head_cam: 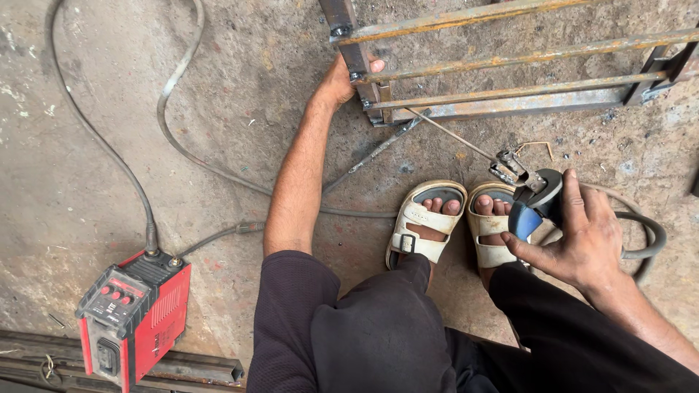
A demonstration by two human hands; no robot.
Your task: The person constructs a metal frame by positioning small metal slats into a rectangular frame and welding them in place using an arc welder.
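In the head view, a rusty steel frame (510, 73) of welded bars is seen lying on the concrete floor (240, 87) at the top of the picture. Its near left upright is gripped by the left hand (341, 78): the fingers are closed round the bar from behind, and only the thumb tip (376, 65) is shown on the near side, just beside a welded joint. A welding electrode holder (535, 200), dark grey with a blue handle part, is held in the right hand (586, 236); the fingers are wrapped over the handle from the right and the thumb is laid beneath it, so the metal clamp end is left clear of the fingertips, toward the upper left. A thin welding rod (451, 135) is clamped there and is stretched up and left, its far tip touching or almost touching the lower bar of the frame. Two feet in cream sandals (426, 218) are planted just below the holder. At the lower left, well apart from both hands, a red box-shaped welding machine (135, 313) with a grey panel and red knobs is set on the floor, and grey cables (109, 145) are run from its top across the concrete.
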